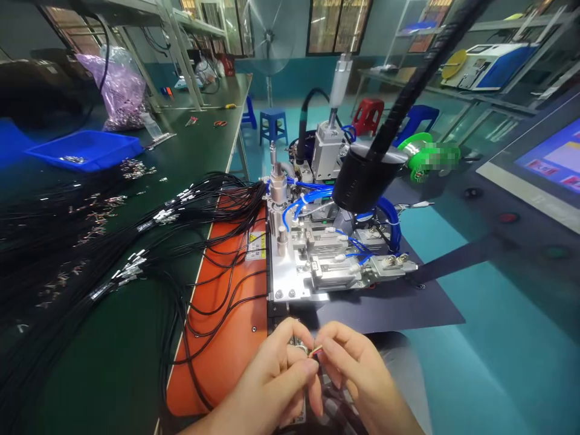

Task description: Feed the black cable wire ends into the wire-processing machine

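Low in the middle of the view, my left hand (281, 370) and my right hand (356, 361) meet fingertip to fingertip. Between them shows a short end of thin coloured wires (316, 350), with red and pale yellow strands. Both hands are closed in a pinch on these wires. The rest of what they hold is hidden by my fingers. Just beyond my hands stands a metal bench machine (290, 275) with clamps, pneumatic cylinders and blue air tubes. Bundles of black cables (235, 202) run from the left up to the machine's left side.
On the dark green table (122, 344) lie cable bundles with metal ends (129, 269) and a blue tray (90, 151). An orange board (226, 338) borders the machine. A black cylindrical lamp or scope (369, 178) hangs over it. A green wire spool (419, 156) and a screen (550, 154) are right.
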`<action>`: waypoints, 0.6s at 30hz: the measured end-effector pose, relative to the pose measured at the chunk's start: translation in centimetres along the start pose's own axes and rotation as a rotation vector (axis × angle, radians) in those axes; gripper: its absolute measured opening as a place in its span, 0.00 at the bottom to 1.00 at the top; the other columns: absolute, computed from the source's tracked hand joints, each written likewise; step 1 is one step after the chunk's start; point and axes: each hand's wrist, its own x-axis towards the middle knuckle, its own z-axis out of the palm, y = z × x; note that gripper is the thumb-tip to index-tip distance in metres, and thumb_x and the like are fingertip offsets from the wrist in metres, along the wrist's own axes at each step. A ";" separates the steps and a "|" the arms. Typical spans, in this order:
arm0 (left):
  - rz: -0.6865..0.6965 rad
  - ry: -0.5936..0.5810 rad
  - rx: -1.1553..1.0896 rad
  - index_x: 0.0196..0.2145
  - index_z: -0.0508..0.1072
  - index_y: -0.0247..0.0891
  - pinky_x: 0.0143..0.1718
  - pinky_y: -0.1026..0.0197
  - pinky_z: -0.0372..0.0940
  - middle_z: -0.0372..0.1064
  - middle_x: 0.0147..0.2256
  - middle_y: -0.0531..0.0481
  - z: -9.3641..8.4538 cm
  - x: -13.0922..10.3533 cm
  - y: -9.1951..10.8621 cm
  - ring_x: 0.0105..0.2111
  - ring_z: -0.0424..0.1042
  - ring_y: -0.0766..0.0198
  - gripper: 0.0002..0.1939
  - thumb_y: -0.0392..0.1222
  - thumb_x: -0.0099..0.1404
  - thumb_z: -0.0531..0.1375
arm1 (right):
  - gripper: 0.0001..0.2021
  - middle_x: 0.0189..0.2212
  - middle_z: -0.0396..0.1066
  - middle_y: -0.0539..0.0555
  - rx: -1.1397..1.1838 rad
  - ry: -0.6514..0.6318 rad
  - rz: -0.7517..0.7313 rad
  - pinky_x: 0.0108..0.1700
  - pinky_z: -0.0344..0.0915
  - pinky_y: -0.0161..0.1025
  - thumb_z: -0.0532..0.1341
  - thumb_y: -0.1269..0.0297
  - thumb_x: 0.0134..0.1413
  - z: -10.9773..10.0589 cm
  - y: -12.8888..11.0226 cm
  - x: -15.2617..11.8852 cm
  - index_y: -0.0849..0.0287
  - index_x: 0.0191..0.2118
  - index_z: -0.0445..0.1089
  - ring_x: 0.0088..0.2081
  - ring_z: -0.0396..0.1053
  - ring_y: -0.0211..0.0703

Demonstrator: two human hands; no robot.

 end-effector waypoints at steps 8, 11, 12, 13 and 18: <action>0.032 -0.068 -0.072 0.39 0.56 0.39 0.11 0.73 0.41 0.70 0.22 0.53 -0.6 -0.2 -0.4 0.10 0.49 0.77 0.08 0.44 0.67 0.51 | 0.16 0.17 0.53 0.43 0.160 -0.008 0.051 0.22 0.44 0.30 0.65 0.54 0.51 0.3 1.6 0.2 0.61 0.25 0.65 0.20 0.45 0.31; 0.048 -0.074 -0.070 0.39 0.56 0.39 0.12 0.73 0.42 0.69 0.21 0.53 -0.7 -0.2 -0.4 0.10 0.49 0.77 0.07 0.44 0.67 0.51 | 0.16 0.18 0.53 0.43 0.176 0.005 0.064 0.22 0.45 0.30 0.64 0.53 0.51 0.6 2.0 0.1 0.61 0.25 0.65 0.20 0.46 0.31; 0.052 -0.073 -0.070 0.39 0.56 0.39 0.12 0.73 0.42 0.69 0.21 0.53 -0.7 -0.2 -0.3 0.10 0.49 0.77 0.07 0.43 0.67 0.51 | 0.16 0.18 0.54 0.44 0.180 0.000 0.083 0.22 0.46 0.30 0.64 0.52 0.52 0.6 2.0 0.1 0.61 0.26 0.65 0.20 0.47 0.31; 0.052 -0.071 -0.068 0.39 0.56 0.39 0.12 0.73 0.42 0.68 0.21 0.54 -0.6 -0.2 -0.3 0.11 0.49 0.77 0.07 0.43 0.67 0.51 | 0.16 0.19 0.56 0.45 0.178 -0.010 0.100 0.23 0.47 0.30 0.63 0.52 0.52 0.5 2.1 0.0 0.61 0.26 0.65 0.20 0.48 0.31; 0.010 -0.005 -0.016 0.36 0.59 0.39 0.13 0.71 0.42 0.66 0.20 0.56 -0.4 -0.4 -0.3 0.12 0.47 0.76 0.08 0.45 0.65 0.54 | 0.17 0.16 0.55 0.44 -0.024 -0.041 0.035 0.21 0.47 0.31 0.61 0.51 0.54 -0.2 1.6 0.0 0.60 0.24 0.63 0.18 0.49 0.32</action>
